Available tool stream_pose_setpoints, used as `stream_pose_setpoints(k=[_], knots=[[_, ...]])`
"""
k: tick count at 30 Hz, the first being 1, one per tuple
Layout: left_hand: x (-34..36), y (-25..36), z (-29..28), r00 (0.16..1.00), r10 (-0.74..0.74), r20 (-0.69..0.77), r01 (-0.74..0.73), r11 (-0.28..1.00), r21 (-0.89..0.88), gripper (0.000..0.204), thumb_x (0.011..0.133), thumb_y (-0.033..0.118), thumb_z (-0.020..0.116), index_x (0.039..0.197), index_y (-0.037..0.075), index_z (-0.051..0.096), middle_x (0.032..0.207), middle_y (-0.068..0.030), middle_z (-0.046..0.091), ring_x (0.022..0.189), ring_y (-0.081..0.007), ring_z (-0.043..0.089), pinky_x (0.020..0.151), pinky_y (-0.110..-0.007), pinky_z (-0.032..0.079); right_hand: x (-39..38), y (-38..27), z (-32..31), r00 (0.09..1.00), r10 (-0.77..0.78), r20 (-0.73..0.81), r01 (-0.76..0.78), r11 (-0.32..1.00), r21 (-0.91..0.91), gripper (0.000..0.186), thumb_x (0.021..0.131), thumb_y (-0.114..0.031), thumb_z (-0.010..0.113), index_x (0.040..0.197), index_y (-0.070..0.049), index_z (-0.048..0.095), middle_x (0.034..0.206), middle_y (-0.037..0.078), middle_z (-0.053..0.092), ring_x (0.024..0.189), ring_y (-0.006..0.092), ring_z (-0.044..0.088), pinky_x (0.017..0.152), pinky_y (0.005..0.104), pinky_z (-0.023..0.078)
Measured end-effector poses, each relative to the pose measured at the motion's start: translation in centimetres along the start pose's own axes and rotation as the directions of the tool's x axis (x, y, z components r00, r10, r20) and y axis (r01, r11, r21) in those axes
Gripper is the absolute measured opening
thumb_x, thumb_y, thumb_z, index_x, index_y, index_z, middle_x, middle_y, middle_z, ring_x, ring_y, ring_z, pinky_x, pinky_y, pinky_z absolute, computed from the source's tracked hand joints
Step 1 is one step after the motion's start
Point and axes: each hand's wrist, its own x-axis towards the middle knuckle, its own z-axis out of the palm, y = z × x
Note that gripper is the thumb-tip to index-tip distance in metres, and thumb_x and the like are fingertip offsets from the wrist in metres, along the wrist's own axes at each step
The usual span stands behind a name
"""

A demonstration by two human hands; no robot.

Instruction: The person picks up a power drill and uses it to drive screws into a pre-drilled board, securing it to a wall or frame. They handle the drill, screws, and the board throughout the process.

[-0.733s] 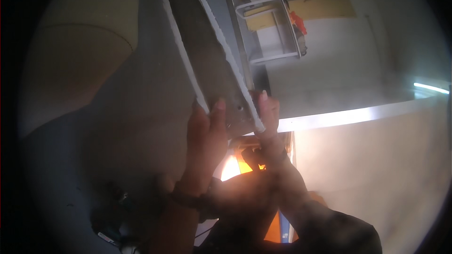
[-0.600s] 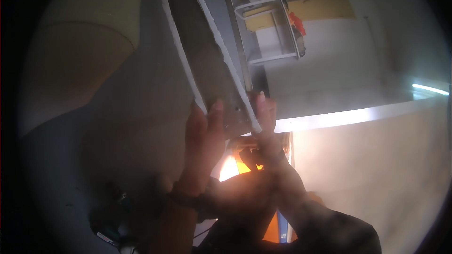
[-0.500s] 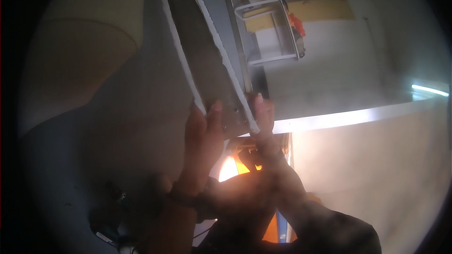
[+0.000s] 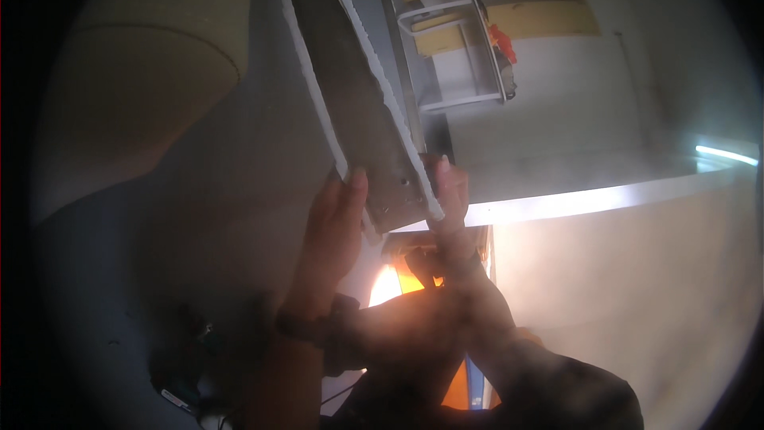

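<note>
A long, dark, channel-shaped panel (image 4: 350, 95) with rough white edges stretches from the top of the view down to my hands, tilted to the left. My left hand (image 4: 334, 215) is closed on the near left edge, its thumb lying over the white rim. On the opposite side, my right hand (image 4: 452, 195) grips the near right corner, with its fingers partly hidden behind the edge. Small holes show in the panel's near end, between my hands. Haze blurs the lower part of the picture.
A large rounded pale shape (image 4: 159, 64) fills the upper left. Beyond the panel at right stands a white metal frame (image 4: 461, 99) with an orange item (image 4: 501, 44) beside it. A bright white ledge (image 4: 557, 205) runs to the right. Dark objects (image 4: 179, 374) lie at lower left.
The panel's near end has shifted slightly right and toward me. My left hand has moved a little left, showing more of the white edge below its thumb. My right hand has shifted slightly right.
</note>
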Motion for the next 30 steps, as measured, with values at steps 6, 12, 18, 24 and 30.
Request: stream_pose_setpoints(k=[6,12,18,24,30], knots=[[-0.1,-0.4,-0.2,1.0,0.017,0.017,-0.017,1.0,0.013,0.048,0.104,0.044,0.041,0.124,0.003,0.055,0.083,0.003,0.052,0.068,-0.0053,0.039,0.059,-0.022,0.034,-0.1,0.2,-0.4,0.973,0.202,0.111,-0.224,0.944,0.242,0.049,0.103,-0.033,0.041,0.094,0.007,0.067,0.075,0.004,0.065,0.066,0.0099,0.055,0.062,0.025,0.042],[-0.4,-0.1,-0.4,0.999,0.026,0.046,-0.024,0.999,-0.035,0.044,0.104,0.043,0.04,0.119,0.004,0.055,0.085,0.0023,0.053,0.071,-0.0063,0.042,0.062,-0.024,0.037,-0.3,0.8,-0.3,0.965,0.239,0.109,-0.261,0.918,0.299,0.046,0.103,-0.03,0.041,0.086,0.006,0.065,0.071,0.002,0.062,0.063,0.0085,0.052,0.058,0.0247,0.039],[-0.2,-1.1,-0.6,0.997,0.038,0.06,-0.036,0.999,-0.038,0.046,0.104,0.045,0.041,0.117,0.004,0.055,0.085,0.0015,0.054,0.071,-0.0066,0.045,0.062,-0.023,0.038,-0.3,0.2,-0.1,0.971,0.219,0.096,-0.237,0.931,0.277,0.046,0.103,-0.03,0.04,0.086,0.005,0.065,0.07,0.002,0.062,0.062,0.0083,0.051,0.057,0.025,0.039],[-0.3,-1.1,-0.3,0.995,0.078,0.06,-0.075,0.995,-0.063,0.047,0.104,0.046,0.041,0.119,0.003,0.054,0.087,0.0006,0.055,0.072,-0.007,0.046,0.061,-0.023,0.039,-0.5,0.5,-0.5,0.967,0.229,0.109,-0.251,0.925,0.286,0.045,0.103,-0.03,0.04,0.085,0.004,0.065,0.068,0.002,0.061,0.061,0.0081,0.05,0.056,0.025,0.038],[-0.4,-1.2,-0.4,0.996,0.07,0.06,-0.071,0.997,0.018,0.05,0.104,0.047,0.041,0.123,0.003,0.053,0.093,-0.0021,0.058,0.075,-0.0085,0.048,0.064,-0.024,0.04,-0.5,0.7,-0.6,0.968,0.209,0.138,-0.241,0.928,0.286,0.045,0.102,-0.031,0.042,0.085,0.004,0.064,0.07,0.002,0.061,0.064,0.0083,0.051,0.058,0.0249,0.038]])
